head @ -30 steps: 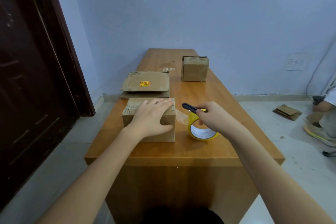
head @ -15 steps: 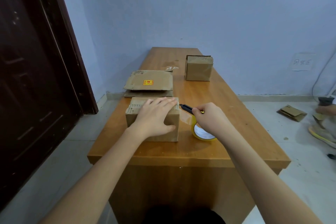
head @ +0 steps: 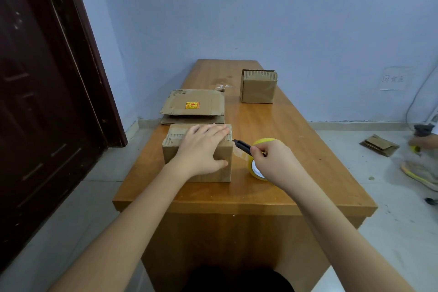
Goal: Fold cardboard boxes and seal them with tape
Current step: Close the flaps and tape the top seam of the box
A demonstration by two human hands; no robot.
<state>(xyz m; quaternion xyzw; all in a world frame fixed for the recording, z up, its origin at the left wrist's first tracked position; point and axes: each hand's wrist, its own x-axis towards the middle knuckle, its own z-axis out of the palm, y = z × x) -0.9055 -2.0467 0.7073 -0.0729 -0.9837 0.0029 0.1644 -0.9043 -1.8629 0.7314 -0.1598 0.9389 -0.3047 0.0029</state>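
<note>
A closed cardboard box (head: 174, 156) stands near the front of the wooden table (head: 296, 149). My left hand (head: 201, 149) lies flat on its top, thumb down the front face. A strip of clear tape (head: 240, 153) runs from the box's right edge to a yellow tape roll (head: 257, 170) standing on the table beside it. My right hand (head: 275, 161) is closed on a black utility knife (head: 241, 146), whose tip points at the tape by the box's corner. The hand hides most of the roll.
Flattened cardboard sheets (head: 194, 105) with a yellow-red label lie behind the box. A second folded box (head: 258, 86) stands at the back right. On the floor to the right are more cardboard (head: 380, 144) and another person's shoe (head: 419, 173). A dark door (head: 47, 78) is left.
My right hand with the knife has moved left, closer to the box's right edge, and the stretched tape strip has shortened. My left hand stays on the box.
</note>
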